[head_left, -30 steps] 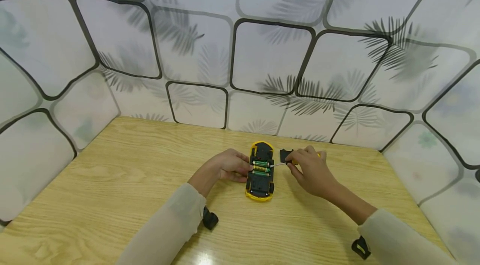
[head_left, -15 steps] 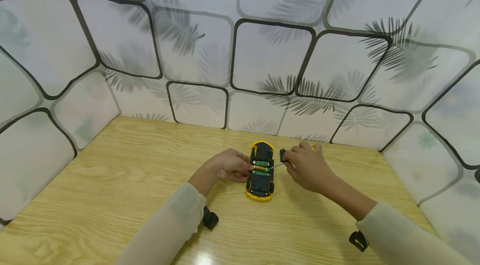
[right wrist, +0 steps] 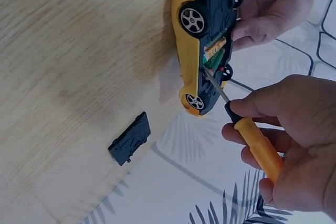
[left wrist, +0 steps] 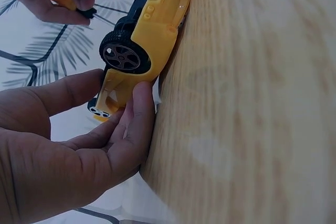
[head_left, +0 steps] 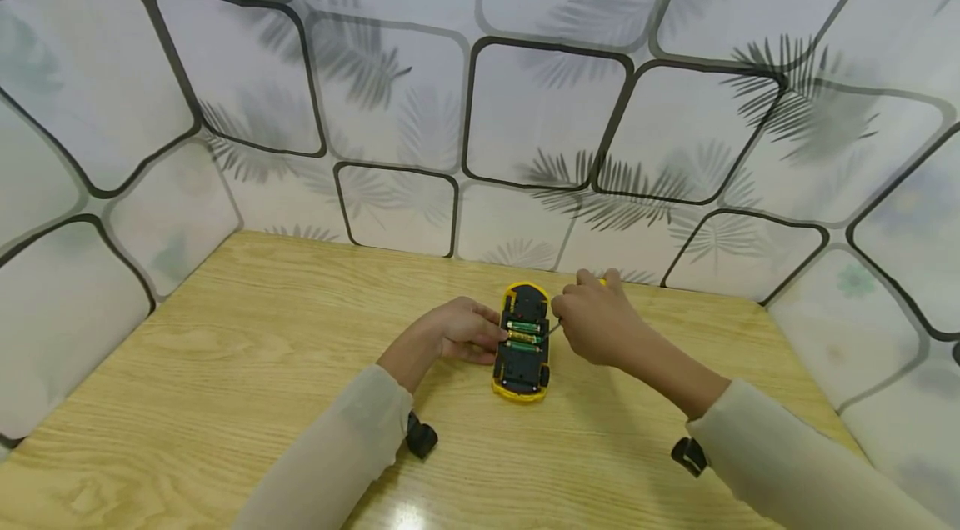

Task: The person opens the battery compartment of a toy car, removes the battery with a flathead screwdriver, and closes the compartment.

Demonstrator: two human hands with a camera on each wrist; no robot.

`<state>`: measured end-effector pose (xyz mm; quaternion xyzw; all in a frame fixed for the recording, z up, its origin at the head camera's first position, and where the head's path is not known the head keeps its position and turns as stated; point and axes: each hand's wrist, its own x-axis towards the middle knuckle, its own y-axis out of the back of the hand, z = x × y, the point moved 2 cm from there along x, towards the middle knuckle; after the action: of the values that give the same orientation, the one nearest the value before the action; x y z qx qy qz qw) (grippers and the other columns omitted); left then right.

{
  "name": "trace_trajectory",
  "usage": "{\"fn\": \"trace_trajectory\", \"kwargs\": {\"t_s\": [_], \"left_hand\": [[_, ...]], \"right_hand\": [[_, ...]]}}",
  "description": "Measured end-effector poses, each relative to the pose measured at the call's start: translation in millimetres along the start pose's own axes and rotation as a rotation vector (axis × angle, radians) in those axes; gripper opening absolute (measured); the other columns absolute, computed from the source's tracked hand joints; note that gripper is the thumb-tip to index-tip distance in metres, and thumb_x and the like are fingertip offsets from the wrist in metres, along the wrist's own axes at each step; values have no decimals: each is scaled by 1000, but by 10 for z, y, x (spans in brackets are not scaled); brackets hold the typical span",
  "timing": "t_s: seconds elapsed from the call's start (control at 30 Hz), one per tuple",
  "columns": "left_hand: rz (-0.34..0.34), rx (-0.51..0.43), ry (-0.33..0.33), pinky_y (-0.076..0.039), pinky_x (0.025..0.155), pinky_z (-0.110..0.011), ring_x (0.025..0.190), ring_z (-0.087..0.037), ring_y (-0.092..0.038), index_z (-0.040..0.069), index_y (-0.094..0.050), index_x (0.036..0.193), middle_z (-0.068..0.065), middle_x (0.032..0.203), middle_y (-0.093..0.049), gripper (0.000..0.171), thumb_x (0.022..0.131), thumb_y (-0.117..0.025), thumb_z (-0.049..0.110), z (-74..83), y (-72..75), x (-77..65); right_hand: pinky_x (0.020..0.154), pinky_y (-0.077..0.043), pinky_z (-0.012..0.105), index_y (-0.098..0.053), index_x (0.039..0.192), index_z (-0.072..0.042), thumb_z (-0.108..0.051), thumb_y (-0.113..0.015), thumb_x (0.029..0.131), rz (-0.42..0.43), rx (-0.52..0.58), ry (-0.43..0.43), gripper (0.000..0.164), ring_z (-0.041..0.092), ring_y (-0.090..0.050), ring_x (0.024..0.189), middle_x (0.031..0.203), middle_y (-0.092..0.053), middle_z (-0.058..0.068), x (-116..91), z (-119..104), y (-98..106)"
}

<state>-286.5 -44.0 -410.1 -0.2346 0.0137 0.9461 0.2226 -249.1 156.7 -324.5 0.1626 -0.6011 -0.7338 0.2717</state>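
A yellow toy car [head_left: 521,376] lies upside down on the table, its black underside facing up. Several green and gold batteries [head_left: 523,338] sit in its uncovered battery compartment. My left hand [head_left: 467,332] grips the car's left side, thumb at the compartment edge; the left wrist view shows fingers against the yellow body [left wrist: 160,22]. In my right hand [head_left: 600,320] is a screwdriver [right wrist: 260,148] with a yellow handle and black collar, pinched between thumb and fingers. Its metal tip reaches the edge of the battery compartment, close by the batteries.
A black battery cover [right wrist: 130,138] lies on the wooden table [right wrist: 79,77] beside the car; my right hand hides it in the head view. A patterned wall [head_left: 405,213] rises right behind the table's far edge.
My right hand has moved left and slightly away from me, tilting the screwdriver more steeply at the compartment edge and covering the battery cover. The left hand and car stay put.
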Motion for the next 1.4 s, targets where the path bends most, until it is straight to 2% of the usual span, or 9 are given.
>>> {"fn": "trace_trajectory", "kwargs": {"t_s": [0.2,0.37,0.5,0.63,0.7,0.83,0.93,1.17,1.4], "left_hand": [[-13,-6,-4,-58,92,-43,112,-30,-65,-7,-42,151,-20,127,-64,57,99,-65,1,10,7,-10],[-22,8,-5,-58,92,-42,112,-30,-66,-6,-43,151,-19,129,-63,57,100,-64,1,0,17,-12],[-27,15,-10,-59,91,-42,110,-29,-66,-6,-44,150,-18,128,-64,55,100,-65,2,-11,20,-6],[-24,20,-14,-59,90,-41,108,-28,-67,-6,-46,149,-18,125,-66,53,100,-64,2,-14,19,0],[-22,22,-12,-59,90,-41,107,-28,-68,-5,-48,148,-18,124,-67,51,100,-64,1,-13,17,4],[-19,23,-12,-59,90,-41,104,-27,-67,-6,-52,144,-17,122,-68,46,100,-63,1,-12,14,6],[-17,20,-14,-59,91,-41,102,-26,-67,-6,-55,141,-17,120,-68,43,100,-64,1,-16,13,13],[-22,27,-21,-59,91,-42,100,-25,-66,-6,-56,140,-17,119,-68,41,100,-63,0,-18,7,12],[-23,33,-24,-59,91,-43,98,-24,-66,-6,-57,138,-17,116,-68,39,101,-63,1,-12,4,13]], "right_hand": [[76,-33,51,-75,85,-20,-4,-64,98,-29,43,-3,23,20,-45,76,83,-66,-3,75,6,25],[77,-35,52,-76,86,-19,-4,-72,94,-16,30,17,17,20,-45,77,83,-66,-2,70,-7,12],[78,-37,55,-76,89,-16,-8,-71,96,27,57,13,12,20,-45,77,84,-66,-1,11,26,-34],[82,-38,62,-77,95,-16,-9,-69,98,73,133,-3,11,20,-46,79,86,-67,-1,-59,97,-117],[86,-37,66,-77,96,-16,-8,-71,97,100,191,-16,10,21,-47,81,89,-69,-1,-94,139,-167],[85,-32,67,-79,98,-15,-7,-76,93,159,327,-48,10,20,-46,82,95,-73,0,-171,220,-273],[79,-29,61,-80,100,-13,-7,-77,92,198,403,-66,10,18,-44,81,96,-75,-1,-231,266,-354],[75,-22,53,-78,102,-12,-6,-77,92,294,512,-72,11,18,-46,83,99,-75,-2,-328,333,-540],[74,-21,50,-75,104,-12,-9,-73,95,279,574,-96,9,24,-48,85,103,-75,0,-370,384,-703]]}}
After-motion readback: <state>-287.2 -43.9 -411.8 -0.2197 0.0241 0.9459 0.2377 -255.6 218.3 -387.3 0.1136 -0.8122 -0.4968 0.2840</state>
